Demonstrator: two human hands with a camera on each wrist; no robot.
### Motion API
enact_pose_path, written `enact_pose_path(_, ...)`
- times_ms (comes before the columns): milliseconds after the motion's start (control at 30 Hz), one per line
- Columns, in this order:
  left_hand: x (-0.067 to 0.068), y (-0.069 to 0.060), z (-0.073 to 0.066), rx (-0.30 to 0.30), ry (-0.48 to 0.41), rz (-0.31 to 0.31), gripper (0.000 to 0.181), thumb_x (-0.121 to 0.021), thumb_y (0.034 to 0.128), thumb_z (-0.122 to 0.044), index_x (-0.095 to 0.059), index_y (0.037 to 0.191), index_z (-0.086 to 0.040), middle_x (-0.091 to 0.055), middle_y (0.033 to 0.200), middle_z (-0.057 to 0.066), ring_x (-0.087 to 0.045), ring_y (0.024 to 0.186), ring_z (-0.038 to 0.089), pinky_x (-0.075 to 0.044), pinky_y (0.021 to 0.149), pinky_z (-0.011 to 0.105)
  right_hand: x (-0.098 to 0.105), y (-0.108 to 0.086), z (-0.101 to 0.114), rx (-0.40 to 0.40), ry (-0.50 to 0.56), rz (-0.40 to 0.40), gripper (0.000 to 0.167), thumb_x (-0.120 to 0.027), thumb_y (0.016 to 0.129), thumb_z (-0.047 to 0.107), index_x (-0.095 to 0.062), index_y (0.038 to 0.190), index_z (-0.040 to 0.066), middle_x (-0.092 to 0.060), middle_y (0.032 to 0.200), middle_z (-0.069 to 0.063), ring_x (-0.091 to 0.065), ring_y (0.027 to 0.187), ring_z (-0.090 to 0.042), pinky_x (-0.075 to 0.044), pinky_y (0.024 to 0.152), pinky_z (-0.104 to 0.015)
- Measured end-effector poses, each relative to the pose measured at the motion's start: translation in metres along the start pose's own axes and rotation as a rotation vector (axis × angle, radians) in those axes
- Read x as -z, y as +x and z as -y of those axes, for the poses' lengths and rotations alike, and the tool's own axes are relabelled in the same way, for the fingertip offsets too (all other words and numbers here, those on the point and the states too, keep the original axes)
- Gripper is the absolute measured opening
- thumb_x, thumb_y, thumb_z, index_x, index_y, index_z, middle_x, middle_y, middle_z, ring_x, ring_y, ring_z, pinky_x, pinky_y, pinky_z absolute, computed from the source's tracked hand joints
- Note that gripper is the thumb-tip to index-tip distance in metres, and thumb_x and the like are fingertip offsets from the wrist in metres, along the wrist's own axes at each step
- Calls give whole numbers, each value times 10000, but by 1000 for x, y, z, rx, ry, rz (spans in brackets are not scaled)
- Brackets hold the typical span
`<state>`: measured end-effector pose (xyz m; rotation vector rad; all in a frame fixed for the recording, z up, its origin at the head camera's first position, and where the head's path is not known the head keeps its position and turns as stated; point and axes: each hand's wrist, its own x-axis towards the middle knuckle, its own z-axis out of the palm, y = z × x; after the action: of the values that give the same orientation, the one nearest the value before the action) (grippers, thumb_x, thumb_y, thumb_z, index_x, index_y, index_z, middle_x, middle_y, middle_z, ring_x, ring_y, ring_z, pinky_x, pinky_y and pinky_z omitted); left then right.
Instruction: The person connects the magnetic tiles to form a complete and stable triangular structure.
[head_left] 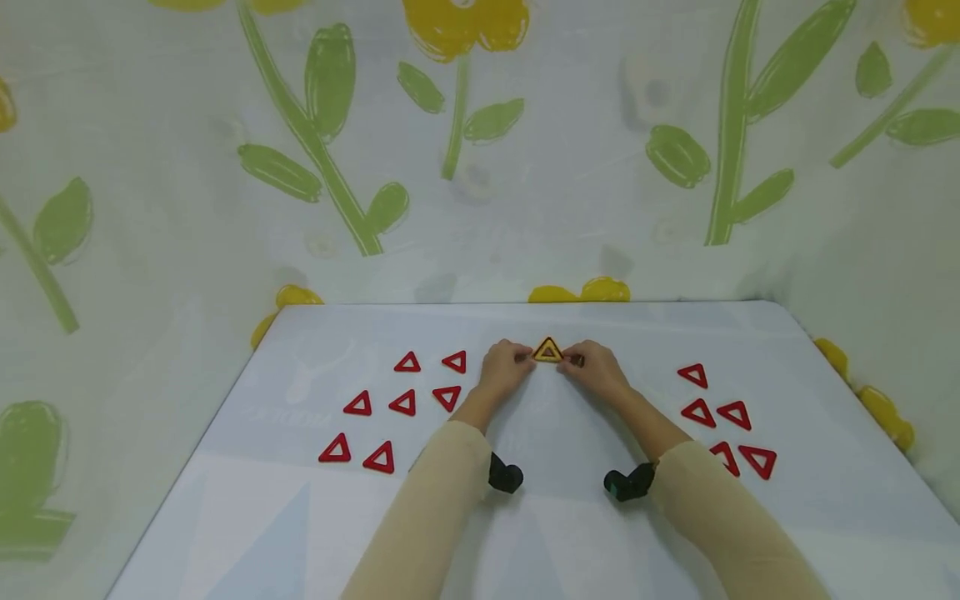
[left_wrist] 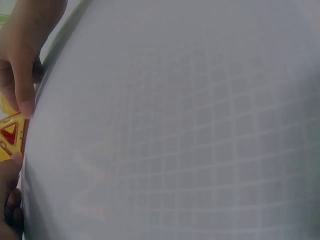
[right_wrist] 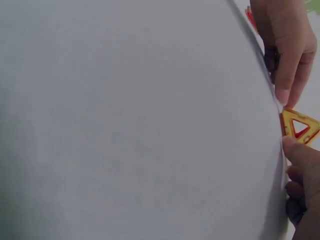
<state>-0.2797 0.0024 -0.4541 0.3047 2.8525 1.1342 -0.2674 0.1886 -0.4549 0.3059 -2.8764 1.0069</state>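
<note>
While both hands meet near the far edge of the white counter (head_left: 555,433), a small yellow triangle (head_left: 548,359) sits between them, one point directed away from the person. It is an open frame with a glossy, see-through look: its border is bright yellow, a darker reddish-brown line runs round the outside in the head view, and a smaller triangular opening fills the middle. In both wrist views, red shows inside that opening. Whether the piece touches the counter or is held just above it cannot be told.

The left hand (head_left: 506,367) pinches the near left corner between thumb and fingers, nearly closed; the right hand (head_left: 597,369) pinches the near right corner in the same way, its other fingers curled under.

To the left of the hands, seven red triangles (head_left: 412,403) lie apart from one another, pointing various ways. To the right lie five more red frames (head_left: 746,416), one of them partly covered by the right sleeve (head_left: 727,508). A pale cloth (head_left: 570,167) with painted yellow flowers and green leaves hangs behind the counter.
</note>
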Motion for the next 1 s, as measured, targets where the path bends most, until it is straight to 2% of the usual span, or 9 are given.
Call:
enact_pose_path(100, 2, -5, 6, -31, -35, -22, 295, -668, 875, -190, -684, 1155, -96, -612, 1048, 69, -541, 980, 214, -421, 858, 345, 0, -5, -1, 28, 12, -15, 323, -731, 823, 172, -674, 1055, -44, -627, 901, -127, -554, 782, -217, -446, 696, -322)
enact_pose_path(233, 6, -12, 13, -45, -49, -13, 314, -670, 878, -216, -676, 1173, -111, -606, 1049, 50, -533, 973, 189, -436, 850, 326, 3, -14, -2, 42, 6, -28, 331, -748, 804, 165, -674, 1052, -42, -622, 893, -124, -560, 786, -220, -456, 705, -328)
enact_pose_path(467, 14, -28, 19, -75, 50, 12, 361, -694, 857, -284, -670, 1195, -158, -611, 1060, 22, -529, 997, 183, -421, 855, 327, 12, -34, -8, 61, -1, -37, 318, -762, 787, 165, -688, 1034, -21, -610, 858, -91, -553, 782, -204, -463, 705, -320)
enact_pose_path(533, 15, -34, 21, -75, 49, 9, 377, -700, 850, -295, -666, 1201, -161, -616, 1057, 18, -535, 999, 185, -419, 859, 332, 14, -39, -9, 70, -2, -41, 324, -766, 783, 172, -689, 1034, -18, -610, 858, -87, -556, 786, -205, -469, 707, -323)
enact_pose_path(633, 18, -43, 22, -56, -9, 10, 400, -699, 850, -305, -652, 1222, -165, -612, 1062, 13, -535, 1019, 183, -432, 860, 328, 19, -49, -11, 70, 3, -42, 343, -774, 776, 186, -690, 1046, -8, -615, 869, -82, -559, 797, -206, -476, 717, -325)
enact_pose_path(800, 25, -62, 17, -74, -173, -25, 423, -706, 851, -257, -633, 1244, -120, -614, 1081, 49, -540, 1031, 215, -438, 862, 349, 29, -67, -13, 79, 23, -68, 383, -787, 763, 207, -688, 1075, 8, -634, 904, -82, -562, 823, -209, -479, 709, -277)
enact_pose_path(1000, 39, -89, 11, -103, -350, -111, 439, -717, 841, -205, -615, 1257, -111, -594, 1108, 59, -518, 1065, 252, -430, 885, 411, 40, -93, -10, 217, 13, -149, 403, -810, 727, 156, -686, 1079, 6, -647, 916, -96, -568, 819, -228, -479, 657, -254)
